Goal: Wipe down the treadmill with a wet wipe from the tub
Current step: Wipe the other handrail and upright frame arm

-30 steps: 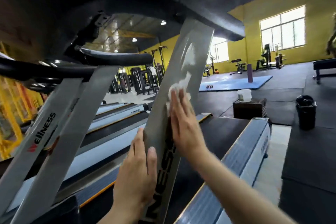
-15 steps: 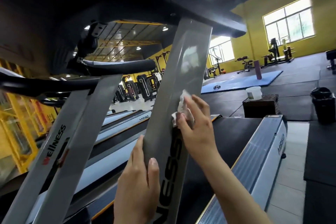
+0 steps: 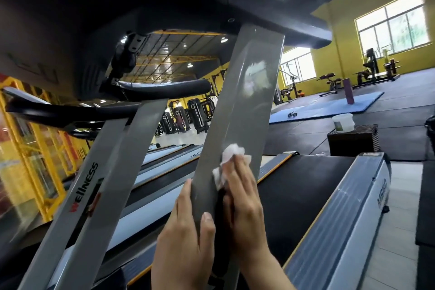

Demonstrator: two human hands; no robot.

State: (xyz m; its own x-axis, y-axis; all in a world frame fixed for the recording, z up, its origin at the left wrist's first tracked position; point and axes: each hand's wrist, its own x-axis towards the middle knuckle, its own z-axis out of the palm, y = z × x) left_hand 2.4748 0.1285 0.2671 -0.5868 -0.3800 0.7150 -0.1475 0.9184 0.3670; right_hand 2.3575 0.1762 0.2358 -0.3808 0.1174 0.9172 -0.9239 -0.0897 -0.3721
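Here the landmark is the grey upright post (image 3: 244, 106) of the treadmill, the slanted one nearer the right, which rises to the dark console (image 3: 164, 7) overhead. The right hand (image 3: 244, 198) lies flat against the post's face, fingers straight and pointing up the slope, pressing a crumpled white wet wipe (image 3: 231, 155) onto the metal; most of the wipe bunches out beyond the fingertips and toward their left side, so it sits under and just ahead of the fingers instead of being clenched in a fist. Pressing flat this way likely spreads force over the surface and lets the wipe slide along the post. The left hand (image 3: 186, 238) is lower on the same post, thumb over the front face and fingers wrapped round the left edge, grasping it, probably to brace the body and steady the frame against the rubbing.

Above the wipe the post shines with a pale reflection. To the post's right lies the black running belt (image 3: 306, 190), and well beyond it a white tub (image 3: 343, 122) stands on a dark wicker box (image 3: 353, 141). Left of the post stands a second grey upright (image 3: 98, 183) lettered WELLNESS.
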